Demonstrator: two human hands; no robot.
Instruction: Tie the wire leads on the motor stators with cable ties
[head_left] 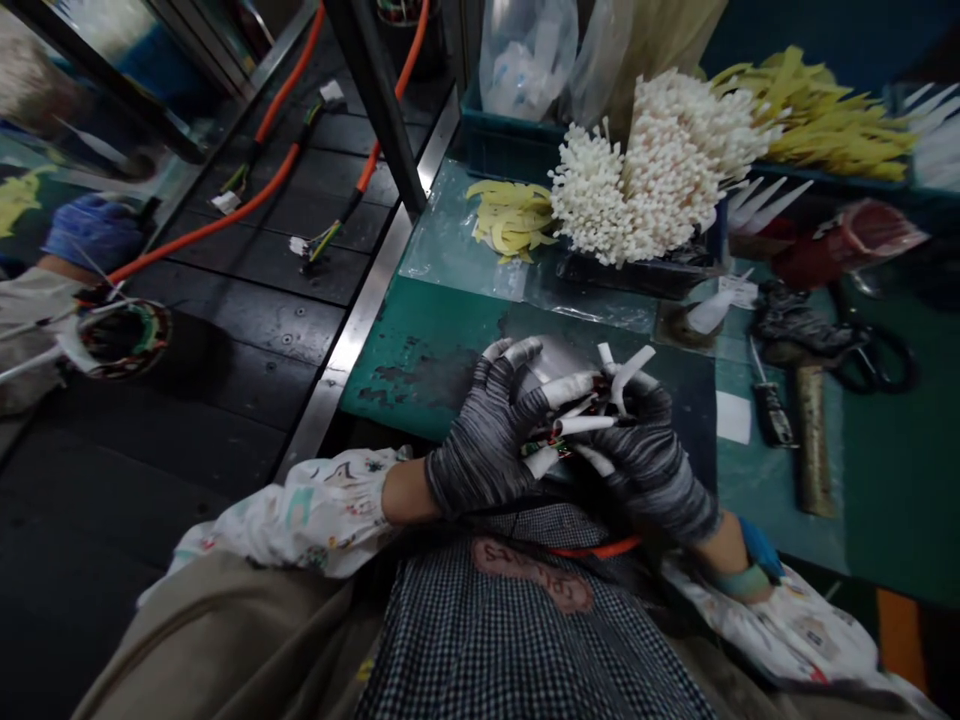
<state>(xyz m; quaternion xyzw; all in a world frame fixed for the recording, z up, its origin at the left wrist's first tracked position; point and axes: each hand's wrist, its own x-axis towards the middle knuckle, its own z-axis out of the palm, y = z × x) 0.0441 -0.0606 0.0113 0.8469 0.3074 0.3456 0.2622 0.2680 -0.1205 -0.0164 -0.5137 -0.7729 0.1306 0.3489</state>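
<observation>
The left hand (484, 440) and right hand (660, 455) grasped a motor stator (555, 362) at the frame's centre; probably heavy and rigid, it seemed best held by its body, sparing the flexible, white-sleeved leads (585, 424).

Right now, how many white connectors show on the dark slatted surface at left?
3: the topmost connector, the leftmost connector and the lowest connector, all at cable ends. Others may be hidden.
</observation>
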